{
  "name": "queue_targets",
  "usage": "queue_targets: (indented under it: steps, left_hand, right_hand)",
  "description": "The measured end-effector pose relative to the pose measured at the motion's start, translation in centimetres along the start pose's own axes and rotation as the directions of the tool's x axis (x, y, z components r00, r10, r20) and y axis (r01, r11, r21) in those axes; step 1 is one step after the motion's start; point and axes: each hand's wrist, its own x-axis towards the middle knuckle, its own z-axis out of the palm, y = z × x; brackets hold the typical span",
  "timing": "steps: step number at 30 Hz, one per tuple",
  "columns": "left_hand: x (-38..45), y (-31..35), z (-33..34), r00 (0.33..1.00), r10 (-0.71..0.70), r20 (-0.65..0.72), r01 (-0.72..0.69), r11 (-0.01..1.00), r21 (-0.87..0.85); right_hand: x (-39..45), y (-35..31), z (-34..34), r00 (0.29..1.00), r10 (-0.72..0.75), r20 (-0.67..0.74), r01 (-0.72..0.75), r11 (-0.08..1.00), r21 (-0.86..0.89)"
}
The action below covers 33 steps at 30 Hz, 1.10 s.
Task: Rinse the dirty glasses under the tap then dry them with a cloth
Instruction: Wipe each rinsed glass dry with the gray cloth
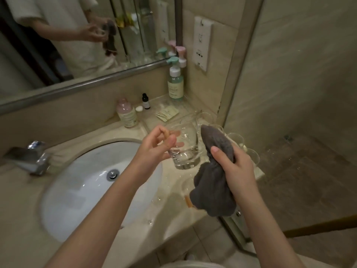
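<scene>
Left grip (154,146) pinches a clear glass (185,146) at frame centre, above the wet table (173,182); right grip (235,167), just beside it, curls around a grey cloth (212,190).

A sink basin (63,190) is set into the desk (173,182), with the tap (31,157) at its far left edge. A mirror (58,45) runs along the wall behind. Right of the basin, above the desk, the left hand (156,147) holds a glass (185,147). Just right of the glass, the right hand (234,167) holds a cloth (214,165), which hangs down over the desk's front edge. More glasses (237,140) stand behind the cloth at the desk's right end. Further back, two bottles (126,113) stand near the wall, a pump bottle (175,82) in the corner, and a packet (167,113) lies flat between them and the glasses.
</scene>
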Motion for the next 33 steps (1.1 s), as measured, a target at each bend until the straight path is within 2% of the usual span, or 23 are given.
queue_targets:
  steps: [1,3,6,9,12,16,18,20,22,25,27,30,33]
  left_hand:
    - [-0.6,0.8,0.6,1.0,0.031,-0.002,-0.031,0.998,-0.048]
    - [-1.5,2.0,2.6,0.99,0.104,-0.099,-0.113,0.989,-0.092]
    - [-2.4,3.5,4.9,0.926,0.223,-0.304,-0.247,0.968,-0.042]
    - [-2.9,5.2,5.8,0.876,0.32,-0.361,-0.331,0.943,0.032]
    - [-2.7,6.2,5.9,0.868,0.366,-0.337,-0.38,0.925,0.027]
    - [-2.3,7.3,5.5,0.946,0.274,-0.172,-0.313,0.91,-0.273]
    - [-1.9,7.2,5.4,0.959,0.234,-0.158,-0.277,0.889,-0.365]
    - [-1.5,7.2,5.4,0.94,0.245,-0.24,-0.307,0.912,-0.272]
    - [-1.4,7.0,5.4,0.901,0.307,-0.307,-0.351,0.931,-0.101]
    - [-2.1,7.1,5.6,0.839,0.423,-0.342,-0.392,0.906,0.158]
    - [-2.6,7.5,5.7,0.823,0.439,-0.362,-0.39,0.898,0.202]
    - [-2.8,8.3,4.6,0.818,0.387,-0.425,-0.408,0.912,0.047]
    - [-2.9,9.1,2.5,0.887,0.297,-0.354,-0.387,0.895,-0.22]
  right_hand:
    - [0.1,-0.6,0.7,0.997,-0.075,0.004,0.075,0.997,-0.036]
    - [0.0,-1.7,2.0,0.986,-0.167,-0.002,0.167,0.984,-0.06]
    - [-0.4,-2.9,3.4,0.968,-0.25,0.0,0.249,0.965,-0.076]
    - [-0.9,-3.5,4.2,0.944,-0.331,-0.017,0.33,0.943,-0.043]
    - [-1.0,-4.3,4.5,0.94,-0.338,-0.041,0.34,0.938,0.062]
    - [-0.1,-5.7,3.8,0.977,-0.212,0.015,0.199,0.936,0.29]
    - [0.3,-6.0,3.4,0.98,-0.195,0.041,0.173,0.934,0.312]
    - [0.5,-6.2,3.3,0.975,-0.214,0.051,0.188,0.931,0.312]
    - [0.5,-6.2,3.6,0.97,-0.239,0.038,0.219,0.933,0.287]
    - [0.3,-6.2,4.4,0.959,-0.285,-0.001,0.277,0.933,0.231]
    - [0.1,-6.5,5.2,0.94,-0.341,-0.011,0.337,0.923,0.188]
    - [0.1,-7.2,6.4,0.921,-0.389,0.034,0.374,0.902,0.214]
    - [0.5,-7.9,7.6,0.948,-0.297,0.119,0.242,0.91,0.338]
